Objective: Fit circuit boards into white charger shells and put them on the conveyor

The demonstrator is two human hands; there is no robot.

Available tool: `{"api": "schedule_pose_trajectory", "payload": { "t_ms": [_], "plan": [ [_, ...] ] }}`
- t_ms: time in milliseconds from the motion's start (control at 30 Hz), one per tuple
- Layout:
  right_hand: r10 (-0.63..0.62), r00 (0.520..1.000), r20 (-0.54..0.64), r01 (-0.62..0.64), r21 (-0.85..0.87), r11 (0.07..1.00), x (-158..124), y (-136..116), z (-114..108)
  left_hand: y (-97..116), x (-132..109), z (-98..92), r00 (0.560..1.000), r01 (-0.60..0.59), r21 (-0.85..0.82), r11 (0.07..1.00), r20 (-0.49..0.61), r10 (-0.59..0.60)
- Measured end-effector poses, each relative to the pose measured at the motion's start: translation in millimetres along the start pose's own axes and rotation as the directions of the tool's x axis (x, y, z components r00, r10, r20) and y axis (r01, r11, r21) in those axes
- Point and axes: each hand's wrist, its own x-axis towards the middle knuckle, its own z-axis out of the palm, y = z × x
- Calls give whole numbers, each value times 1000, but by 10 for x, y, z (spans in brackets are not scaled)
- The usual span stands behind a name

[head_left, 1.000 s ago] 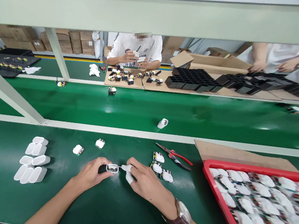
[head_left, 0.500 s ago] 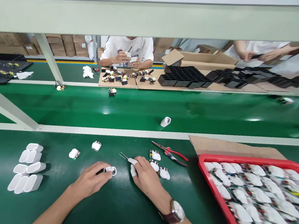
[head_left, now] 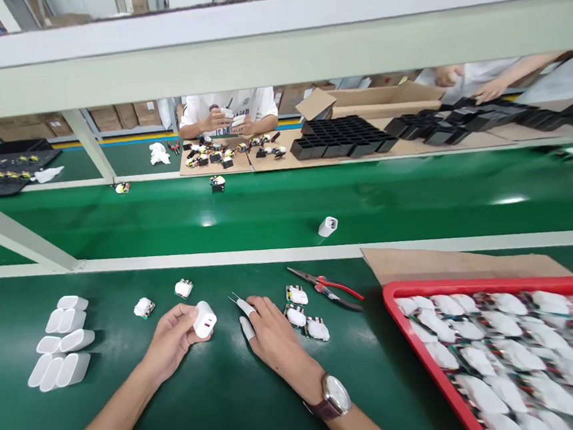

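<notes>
My left hand [head_left: 173,337] grips a white charger housing [head_left: 204,319], lifted off the green bench with its port end facing me. My right hand [head_left: 269,330] rests on the bench beside it, finger cots on two fingers, pinching thin tweezers [head_left: 234,300] that point up and to the left. Just right of that hand lie three small charger boards [head_left: 305,314] with white tops. Two more such parts [head_left: 144,307] lie beyond my left hand.
Several empty white housings [head_left: 59,342] lie at the left. Red-handled pliers [head_left: 327,287] lie by a red tray [head_left: 412,338] full of boards. A white charger [head_left: 327,226] rides the green belt. Other people work across it among black trays [head_left: 343,144].
My left hand raised the housing off the bench and turned it up. My right hand drew the tweezers out of it and settled to the right. The view tilted upward.
</notes>
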Motion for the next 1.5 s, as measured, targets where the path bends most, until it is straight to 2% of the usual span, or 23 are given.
{"api": "schedule_pose_trajectory", "payload": {
  "t_ms": [33,100,167,200,233,300,367,433,533,633,700,733,767,800,867,933,1033,1100,1200,1267,1400,1500],
  "plan": [
    [-2,1000,-12,2,-2,1000,-3,-2,12,27,5,7,1000,26,-46,999,-11,-27],
    [-1,1000,-31,1,-8,1000,-10,6,27,83,35,6,1000,18,-31,999,-21,-19],
    [4,999,-33,-4,0,1000,-14,26,32,175,128,-29,994,-99,167,981,-31,106],
    [7,1000,-27,-7,8,1000,-16,37,35,248,211,-64,975,-196,335,921,-31,219],
    [8,1000,-21,-8,18,1000,-17,48,40,345,321,-111,939,-289,504,814,-18,344],
    [4,1000,-18,-3,45,999,-20,64,65,606,614,-241,833,-386,748,540,31,553],
    [2,999,-43,1,76,997,-22,72,108,921,957,-395,780,-381,814,438,28,625],
    [10,997,-81,-2,98,995,-21,72,155,1212,1263,-522,745,-339,867,366,10,667],
    [28,992,-122,-14,111,994,-11,57,168,1419,1480,-550,710,-307,913,269,31,704],
    [42,988,-151,-9,216,976,9,16,60,1238,1309,-362,689,-360,917,171,138,711],
    [48,987,-152,15,390,921,26,-25,-59,963,1030,-175,717,-442,887,130,263,646],
    [49,988,-146,28,481,876,33,-47,-118,813,872,-79,740,-500,857,126,347,576],
    [49,989,-138,36,555,831,39,-69,-172,670,717,11,756,-585,796,160,463,462],
    [47,990,-133,43,603,797,42,-91,-216,546,575,91,759,-629,748,211,531,377],
    [34,992,-120,53,652,756,38,-134,-278,372,353,205,749,-662,684,308,583,315],
    [10,995,-103,62,669,740,25,-175,-310,305,220,244,755,-656,665,357,563,337],
    [-31,996,-83,79,668,740,3,-225,-322,348,157,157,782,-615,714,336,496,378],
    [-48,995,-88,93,635,767,-6,-231,-298,416,189,17,783,-576,774,262,431,449],
    [-50,992,-119,101,471,876,-25,-161,-183,476,304,-232,724,-501,862,83,365,585],
    [-64,985,-160,109,294,950,-59,-61,-61,446,363,-349,703,-440,898,-7,349,619],
    [-159,969,-187,166,20,986,-153,187,189,303,333,-384,723,-377,923,-82,348,597],
    [-179,961,-212,177,-30,984,-181,321,296,384,248,-438,751,-305,941,-150,334,570]
  ]
}}
